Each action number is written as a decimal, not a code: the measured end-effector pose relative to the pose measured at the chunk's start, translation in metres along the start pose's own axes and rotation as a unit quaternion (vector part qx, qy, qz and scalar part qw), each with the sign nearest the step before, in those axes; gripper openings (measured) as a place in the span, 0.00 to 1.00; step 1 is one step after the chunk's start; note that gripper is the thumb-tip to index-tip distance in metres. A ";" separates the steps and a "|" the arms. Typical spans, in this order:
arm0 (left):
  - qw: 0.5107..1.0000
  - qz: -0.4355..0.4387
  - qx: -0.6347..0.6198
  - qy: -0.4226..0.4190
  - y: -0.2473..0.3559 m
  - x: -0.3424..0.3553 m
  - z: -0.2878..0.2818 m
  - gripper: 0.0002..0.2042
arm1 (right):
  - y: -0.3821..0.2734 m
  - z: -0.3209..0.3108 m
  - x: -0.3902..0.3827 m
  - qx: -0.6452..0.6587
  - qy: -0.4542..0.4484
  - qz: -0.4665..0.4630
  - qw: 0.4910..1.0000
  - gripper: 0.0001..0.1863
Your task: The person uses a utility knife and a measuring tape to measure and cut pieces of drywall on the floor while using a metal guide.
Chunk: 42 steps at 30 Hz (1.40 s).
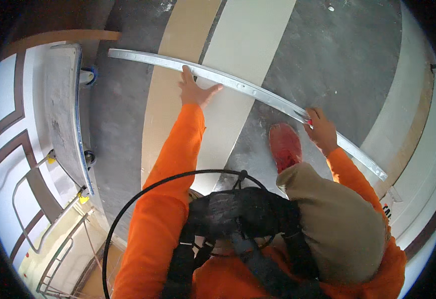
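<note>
A long silver metal channel lies diagonally across pale and tan strips on the dark grey floor. My left hand rests against its near edge left of centre, with index finger and thumb spread apart at the metal. Toward the right end, my right hand is closed on a small red-handled tool, whose dark narrow tip sits at the channel. The fingers partly hide the tool. My red shoe is just below the channel, left of my right hand.
A grey board with wheels stands at the left beside a metal frame and white-and-brown panels. A white panel or door runs along the right. A black cable loops in front of my body, over my left sleeve.
</note>
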State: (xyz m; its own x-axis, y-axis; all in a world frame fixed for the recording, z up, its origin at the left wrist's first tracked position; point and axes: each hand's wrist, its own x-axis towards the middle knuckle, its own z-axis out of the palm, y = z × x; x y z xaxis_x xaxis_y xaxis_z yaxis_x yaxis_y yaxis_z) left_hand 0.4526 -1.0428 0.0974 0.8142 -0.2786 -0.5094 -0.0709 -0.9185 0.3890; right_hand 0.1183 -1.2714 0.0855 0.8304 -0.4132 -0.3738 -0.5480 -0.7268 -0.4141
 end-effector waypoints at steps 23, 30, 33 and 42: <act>0.998 -0.015 0.064 0.001 0.001 0.016 0.017 0.70 | -0.003 -0.011 -0.002 -0.025 -0.015 -0.020 0.999 0.29; 0.998 -0.017 0.066 0.002 -0.001 0.016 0.017 0.71 | -0.002 -0.010 -0.002 0.001 0.001 -0.031 1.000 0.29; 0.998 -0.014 0.058 0.006 -0.001 0.016 0.019 0.72 | -0.002 -0.010 -0.001 0.003 -0.004 -0.025 1.000 0.29; 0.998 -0.010 0.056 0.005 -0.001 0.018 0.017 0.70 | -0.002 -0.007 -0.002 -0.004 -0.010 -0.024 1.000 0.29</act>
State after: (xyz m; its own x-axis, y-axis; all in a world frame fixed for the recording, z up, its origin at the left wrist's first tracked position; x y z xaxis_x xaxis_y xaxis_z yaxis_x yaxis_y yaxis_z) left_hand 0.4571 -1.0521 0.0747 0.8217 -0.2570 -0.5087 -0.1173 -0.9497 0.2904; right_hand 0.1190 -1.2730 0.0931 0.8534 -0.3670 -0.3700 -0.5068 -0.7503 -0.4246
